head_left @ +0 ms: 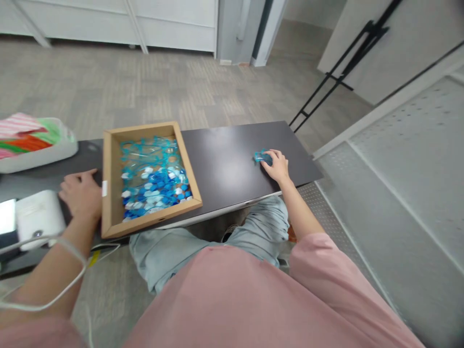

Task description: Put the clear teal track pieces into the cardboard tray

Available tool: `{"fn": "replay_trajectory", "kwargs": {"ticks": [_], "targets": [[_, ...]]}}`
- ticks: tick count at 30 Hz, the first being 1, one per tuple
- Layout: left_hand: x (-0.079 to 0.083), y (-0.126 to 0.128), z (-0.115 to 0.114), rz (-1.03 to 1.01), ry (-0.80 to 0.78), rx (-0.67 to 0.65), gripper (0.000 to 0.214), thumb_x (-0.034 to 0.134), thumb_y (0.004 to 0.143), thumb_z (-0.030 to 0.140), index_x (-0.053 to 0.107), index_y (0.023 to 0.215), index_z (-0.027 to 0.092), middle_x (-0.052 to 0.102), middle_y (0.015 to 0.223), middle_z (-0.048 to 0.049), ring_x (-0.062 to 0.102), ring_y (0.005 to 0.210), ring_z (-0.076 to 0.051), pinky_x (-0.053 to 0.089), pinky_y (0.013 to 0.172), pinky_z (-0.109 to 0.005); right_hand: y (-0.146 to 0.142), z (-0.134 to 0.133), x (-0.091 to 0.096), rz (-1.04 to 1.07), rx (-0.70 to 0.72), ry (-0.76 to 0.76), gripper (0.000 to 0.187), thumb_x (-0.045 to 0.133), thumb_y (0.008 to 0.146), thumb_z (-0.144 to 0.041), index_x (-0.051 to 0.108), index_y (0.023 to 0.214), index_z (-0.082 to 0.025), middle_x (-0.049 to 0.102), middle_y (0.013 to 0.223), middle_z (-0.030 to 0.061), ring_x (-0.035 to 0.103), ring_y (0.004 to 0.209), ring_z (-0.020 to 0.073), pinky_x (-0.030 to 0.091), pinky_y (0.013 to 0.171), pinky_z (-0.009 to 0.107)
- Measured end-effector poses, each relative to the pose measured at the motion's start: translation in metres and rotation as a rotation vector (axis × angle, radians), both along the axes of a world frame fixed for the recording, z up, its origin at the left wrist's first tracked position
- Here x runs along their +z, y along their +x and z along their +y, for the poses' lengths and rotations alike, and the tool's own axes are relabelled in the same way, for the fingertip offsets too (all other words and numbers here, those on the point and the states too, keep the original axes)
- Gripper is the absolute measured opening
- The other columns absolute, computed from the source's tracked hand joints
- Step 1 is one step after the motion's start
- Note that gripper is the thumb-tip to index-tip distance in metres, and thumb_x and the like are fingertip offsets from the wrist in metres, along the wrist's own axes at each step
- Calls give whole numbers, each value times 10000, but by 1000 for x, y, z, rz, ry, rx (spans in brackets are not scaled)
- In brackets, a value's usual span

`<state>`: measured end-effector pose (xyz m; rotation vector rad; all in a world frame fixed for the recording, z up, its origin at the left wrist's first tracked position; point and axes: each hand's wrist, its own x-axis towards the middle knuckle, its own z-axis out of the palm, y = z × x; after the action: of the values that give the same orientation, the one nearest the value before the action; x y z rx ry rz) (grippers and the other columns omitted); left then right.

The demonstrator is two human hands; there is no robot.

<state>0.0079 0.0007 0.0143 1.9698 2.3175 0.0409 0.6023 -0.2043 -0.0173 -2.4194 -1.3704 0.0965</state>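
My right hand [277, 166] lies on the right part of the dark tabletop, its fingers closed around a small clear plastic piece with a teal rim [259, 156]. The palm and fingers hide most of that piece. At the left, my left hand [81, 194] rests on the table against the outside of a cardboard tray [192, 181], its thumb apart from the loosely bent fingers and nothing visible in it. Inside the tray, clear teal-edged plastic pieces [148, 152] fill the far half. Several blue and white hexagonal pieces [159, 188] lie in the near half.
A white bin with colourful cloth-like items [39, 152] stands at the far left. Near my left forearm are a white device [39, 217] and a looping white cable [72, 249]. The dark tabletop [224, 164] ends close to my legs. A grey perforated panel [409, 145] stands to the right.
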Motion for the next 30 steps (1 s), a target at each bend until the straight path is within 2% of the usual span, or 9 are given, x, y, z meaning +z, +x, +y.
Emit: {"fn": "replay_trajectory", "kwargs": {"ticks": [3, 5, 9, 15, 18, 21, 23, 26, 30], "targets": [[-2, -7, 1, -105, 79, -16, 618, 394, 1130, 283, 602, 1687, 114, 539, 1701, -346, 514, 1572, -499, 436, 1286, -674, -46, 35, -12, 70, 120, 145, 470, 728, 984, -423, 795, 1432, -296, 681, 1673, 171, 635, 1538, 434, 540, 1256, 708], [-3, -9, 0, -127, 75, -38, 618, 453, 1147, 329, 599, 1699, 93, 528, 1699, -350, 517, 1553, -485, 417, 1300, -648, -78, 59, -13, 149, 171, 263, 431, 702, 981, -433, 791, 1383, -304, 709, 1621, 169, 647, 1529, 422, 547, 1266, 711], [-7, -8, 0, -159, 106, -40, 621, 468, 1156, 385, 622, 1681, 93, 530, 1697, -342, 515, 1541, -499, 412, 1290, -629, -152, 101, 9, 269, 349, 413, 393, 690, 984, -427, 784, 1347, -311, 728, 1570, 169, 650, 1526, 403, 532, 1304, 683], [-15, -11, 4, -175, 161, -32, 582, 564, 1096, 383, 676, 1622, 160, 589, 1661, -325, 559, 1521, -519, 439, 1285, -661, -276, 132, 63, 309, 794, 327, 381, 741, 1016, -385, 790, 1388, -321, 699, 1644, 124, 606, 1552, 406, 464, 1319, 668], [-17, -12, 5, -174, 169, -39, 583, 560, 1091, 377, 674, 1619, 158, 599, 1655, -324, 574, 1508, -515, 451, 1277, -663, -316, 132, 75, 270, 1003, 188, 389, 791, 1014, -379, 800, 1398, -316, 669, 1710, 109, 549, 1598, 420, 427, 1316, 651], [-17, -12, 5, -174, 182, -48, 580, 563, 1089, 381, 678, 1613, 162, 610, 1641, -317, 586, 1491, -506, 466, 1264, -654, -329, 138, 78, 281, 1085, 87, 359, 787, 1047, -411, 803, 1395, -325, 680, 1700, 97, 558, 1581, 415, 427, 1293, 632], [-18, -12, 5, -173, 187, -52, 584, 558, 1088, 382, 680, 1613, 156, 613, 1634, -317, 590, 1482, -504, 469, 1257, -651, -325, 155, 76, 305, 1033, 76, 359, 755, 1074, -425, 793, 1412, -309, 727, 1605, 114, 618, 1508, 401, 450, 1271, 621], [-17, -12, 4, -169, 181, -55, 587, 548, 1092, 374, 682, 1615, 146, 611, 1638, -321, 581, 1493, -503, 467, 1257, -649, -315, 200, 70, 312, 897, 89, 405, 717, 1081, -414, 759, 1456, -266, 765, 1463, 136, 702, 1363, 369, 510, 1247, 597], [-16, -12, 3, -167, 164, -59, 605, 532, 1102, 384, 675, 1636, 138, 607, 1651, -321, 575, 1500, -502, 464, 1262, -642, -307, 264, 60, 296, 773, 117, 598, 751, 997, -377, 676, 1564, -201, 719, 1551, 198, 684, 1448, 387, 537, 1300, 593]]}}
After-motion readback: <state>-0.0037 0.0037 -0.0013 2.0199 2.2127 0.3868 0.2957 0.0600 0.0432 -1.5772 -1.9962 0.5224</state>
